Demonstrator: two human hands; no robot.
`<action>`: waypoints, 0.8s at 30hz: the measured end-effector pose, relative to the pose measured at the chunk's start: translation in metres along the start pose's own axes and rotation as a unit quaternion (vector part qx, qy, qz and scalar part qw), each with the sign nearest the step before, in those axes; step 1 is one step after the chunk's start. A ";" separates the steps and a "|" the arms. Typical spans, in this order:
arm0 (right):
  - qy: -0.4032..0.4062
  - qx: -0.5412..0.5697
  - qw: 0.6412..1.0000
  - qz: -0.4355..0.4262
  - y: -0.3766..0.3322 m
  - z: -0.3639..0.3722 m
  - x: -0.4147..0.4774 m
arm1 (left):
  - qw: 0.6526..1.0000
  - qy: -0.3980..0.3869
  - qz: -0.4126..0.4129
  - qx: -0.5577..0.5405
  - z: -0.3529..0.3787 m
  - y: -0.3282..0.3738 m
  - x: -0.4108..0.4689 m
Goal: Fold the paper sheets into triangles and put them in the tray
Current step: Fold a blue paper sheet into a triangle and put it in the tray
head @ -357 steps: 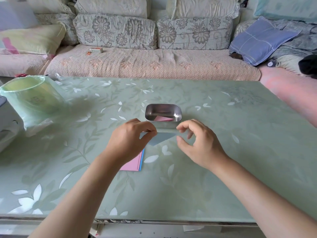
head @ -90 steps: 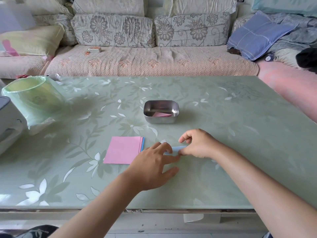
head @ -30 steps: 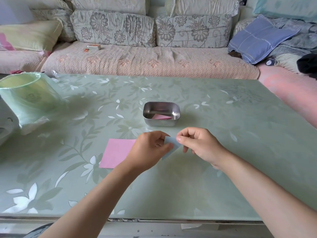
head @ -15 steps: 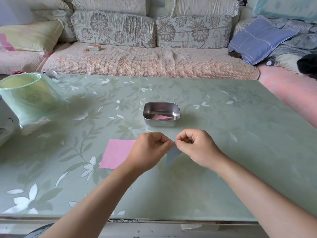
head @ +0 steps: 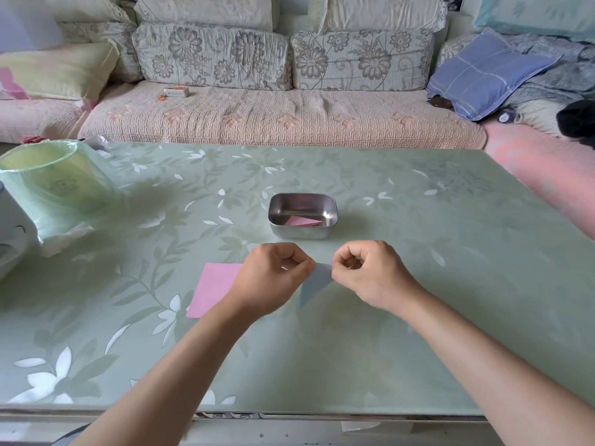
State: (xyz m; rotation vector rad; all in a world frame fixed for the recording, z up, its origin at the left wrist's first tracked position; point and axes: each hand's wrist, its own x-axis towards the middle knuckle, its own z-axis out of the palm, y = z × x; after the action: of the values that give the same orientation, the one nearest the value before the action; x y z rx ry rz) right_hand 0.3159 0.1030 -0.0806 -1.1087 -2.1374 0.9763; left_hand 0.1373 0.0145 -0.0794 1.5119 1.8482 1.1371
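Blue folded paper hangs above the table, just in front of the steel tray; we pinch its top edge with left hand and right hand, fingers curled. Pink triangle sits in tray; pink sheets lie left.

One wide-angle view looks from the person's head, above the near edge of the counter, facing forward and down. The left hand and right hand sit mid-frame, close to the lens; the sofa crosses the top, farther off, beyond the counter's far edge.
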 end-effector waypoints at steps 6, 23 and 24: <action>0.016 -0.003 1.000 0.011 0.008 -0.003 0.004 | 1.000 0.012 -0.003 0.009 -0.010 -0.006 0.005; -0.048 -0.015 0.998 -0.031 0.005 0.000 -0.002 | 0.999 -0.037 0.018 0.000 0.000 -0.007 0.000; -0.057 -0.020 0.997 -0.038 0.004 0.001 -0.003 | 0.998 -0.038 0.033 0.024 0.001 -0.006 -0.002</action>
State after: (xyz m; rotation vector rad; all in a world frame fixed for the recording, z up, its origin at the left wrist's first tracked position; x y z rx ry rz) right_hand 0.3189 0.1014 -0.0847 -1.0042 -2.2818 0.9872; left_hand 0.1354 0.0129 -0.0856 1.6317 1.7978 1.0575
